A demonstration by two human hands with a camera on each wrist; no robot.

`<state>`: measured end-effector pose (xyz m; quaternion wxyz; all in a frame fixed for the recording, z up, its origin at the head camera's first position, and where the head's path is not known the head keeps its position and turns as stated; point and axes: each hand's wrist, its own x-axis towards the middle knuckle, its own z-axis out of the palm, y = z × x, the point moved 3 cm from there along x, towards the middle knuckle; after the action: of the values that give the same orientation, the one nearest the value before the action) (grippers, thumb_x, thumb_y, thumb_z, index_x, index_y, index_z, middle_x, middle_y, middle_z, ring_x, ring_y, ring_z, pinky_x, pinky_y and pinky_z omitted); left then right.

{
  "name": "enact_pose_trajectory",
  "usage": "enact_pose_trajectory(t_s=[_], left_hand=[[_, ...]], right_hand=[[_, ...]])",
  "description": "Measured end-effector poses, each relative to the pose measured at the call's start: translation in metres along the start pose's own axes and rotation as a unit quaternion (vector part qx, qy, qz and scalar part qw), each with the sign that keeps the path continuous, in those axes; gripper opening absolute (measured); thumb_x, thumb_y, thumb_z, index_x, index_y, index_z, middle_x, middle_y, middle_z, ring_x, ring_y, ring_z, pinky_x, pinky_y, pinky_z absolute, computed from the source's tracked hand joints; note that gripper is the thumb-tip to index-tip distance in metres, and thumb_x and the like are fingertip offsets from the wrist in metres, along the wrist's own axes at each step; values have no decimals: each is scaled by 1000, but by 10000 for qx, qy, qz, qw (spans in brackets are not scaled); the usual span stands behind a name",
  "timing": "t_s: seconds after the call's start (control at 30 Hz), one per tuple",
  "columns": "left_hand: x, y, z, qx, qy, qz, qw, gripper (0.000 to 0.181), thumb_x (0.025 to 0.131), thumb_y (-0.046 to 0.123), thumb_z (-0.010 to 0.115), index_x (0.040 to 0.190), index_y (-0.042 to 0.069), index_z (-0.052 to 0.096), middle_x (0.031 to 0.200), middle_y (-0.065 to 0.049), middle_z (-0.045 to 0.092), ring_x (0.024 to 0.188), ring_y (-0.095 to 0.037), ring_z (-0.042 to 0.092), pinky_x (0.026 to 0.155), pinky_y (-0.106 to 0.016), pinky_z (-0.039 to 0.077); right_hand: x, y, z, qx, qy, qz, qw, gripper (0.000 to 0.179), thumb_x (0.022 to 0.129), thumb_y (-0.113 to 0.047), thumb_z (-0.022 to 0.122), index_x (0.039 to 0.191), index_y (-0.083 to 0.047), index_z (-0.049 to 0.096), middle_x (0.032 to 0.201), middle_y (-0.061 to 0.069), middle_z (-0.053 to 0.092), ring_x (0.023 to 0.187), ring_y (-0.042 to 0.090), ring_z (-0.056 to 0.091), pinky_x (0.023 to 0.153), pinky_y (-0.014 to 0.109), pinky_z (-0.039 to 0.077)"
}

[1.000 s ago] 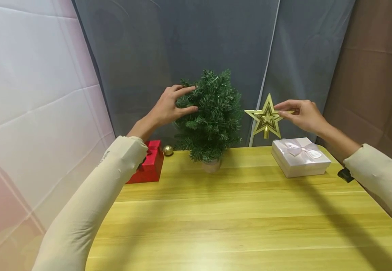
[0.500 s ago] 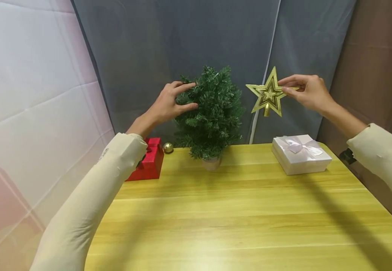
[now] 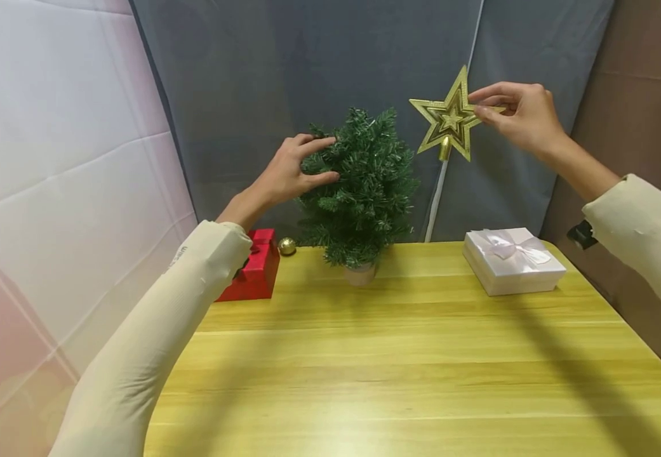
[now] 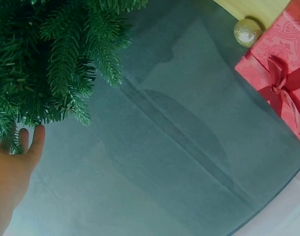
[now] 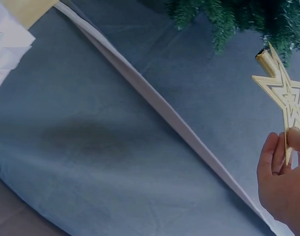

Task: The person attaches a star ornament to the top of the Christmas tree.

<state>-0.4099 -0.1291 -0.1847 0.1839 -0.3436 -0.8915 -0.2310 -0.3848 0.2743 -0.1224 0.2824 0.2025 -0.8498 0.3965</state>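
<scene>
Right hand (image 3: 527,117) holds the gold star (image 3: 452,120) in the air, to the right of the tree (image 3: 367,184) and apart from it.

Worktop (image 3: 364,355): carries the tree and boxes toward its far edge.

Tree: upright in a small pot (image 3: 360,275). Caution: the base looks narrow for the foliage; a sideways push could tip it.

White box (image 3: 510,266): right of the tree, ribbon bow on top.

Red box (image 3: 258,274): left of the tree, partly hidden by a sleeve (image 3: 153,343).

Star: slightly tilted, hollow socket downward. Caution: gripped by one point only, it could twist or slip if it catches a branch.

Gold ball (image 3: 287,246): just beside the red box. Caution: being round, it may roll if jolted.

Hand condition: right, thumb and fingers clamped on the star's right point. Left hand (image 3: 290,170), thumb and fingers spread apart, fingertips at the foliage; firm contact cannot be confirmed.
</scene>
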Motion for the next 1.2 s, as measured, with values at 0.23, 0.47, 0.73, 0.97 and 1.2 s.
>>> enact_pose_trajectory(t_s=[0.23,0.47,0.73,0.97,1.2], left_hand=[[0,2,-1,29,-18,-47,10000,73,95,39,78,159,25,46,158,-20,38,147,-40,31,114,-62,33],[1,2,0,5,-17,9,10000,73,95,38,78,159,24,47,157,-20,39,145,-40,33,113,-62,34],[0,1,0,-33,-39,-59,10000,73,95,40,78,159,25,46,160,-20,36,148,-40,30,114,-63,33],[-2,0,-1,-40,-55,-74,9999,73,95,39,78,159,25,46,160,-20,35,149,-40,29,115,-63,32],[1,2,-2,24,-47,-47,10000,72,96,40,77,159,25,46,159,-19,36,148,-39,30,115,-62,32]], right_hand=[[13,-14,0,-37,45,-35,10000,26,97,-20,76,123,-14,79,89,-27,70,77,-5,68,60,14,41],[19,-28,4,-317,53,-211,9993,27,100,-23,72,126,-17,77,96,-24,70,75,-1,64,60,19,37],[30,-45,11,-359,76,-312,9988,28,101,-26,71,128,-21,76,97,-23,68,69,6,54,63,25,34],[39,-59,23,-516,80,-568,9970,30,102,-27,69,131,-20,74,112,-8,75,70,4,54,67,25,34],[47,-71,30,-577,181,-689,9958,30,103,-27,68,131,-20,74,118,-1,76,69,0,55,66,24,35]])
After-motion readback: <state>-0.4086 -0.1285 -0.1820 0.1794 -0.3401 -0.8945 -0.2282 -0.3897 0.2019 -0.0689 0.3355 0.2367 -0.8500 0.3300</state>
